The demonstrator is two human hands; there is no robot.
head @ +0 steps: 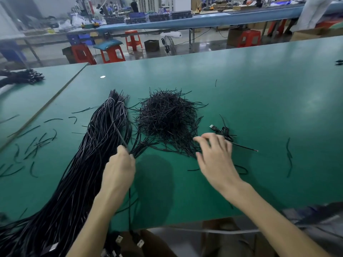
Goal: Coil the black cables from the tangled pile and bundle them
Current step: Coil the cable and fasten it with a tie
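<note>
Green surface (pixel 259 89): spreading beyond the left grip (pixel 118 167) and right grip (pixel 215 156).
Black cables (pixel 96 154): lying as a long sheaf just left of the left grip; likely light, limp and slick, so pinching one strand near its end is looking safest.
Short-strand heap (pixel 167 117): sitting beyond and between the grips.
Left grip: clamping on thin strands (pixel 138 152) beside the sheaf.
Right grip: hanging apart, holding nothing, at the heap's near edge.
Coiled cable (pixel 225 133): lying just beyond the right grip.
</note>
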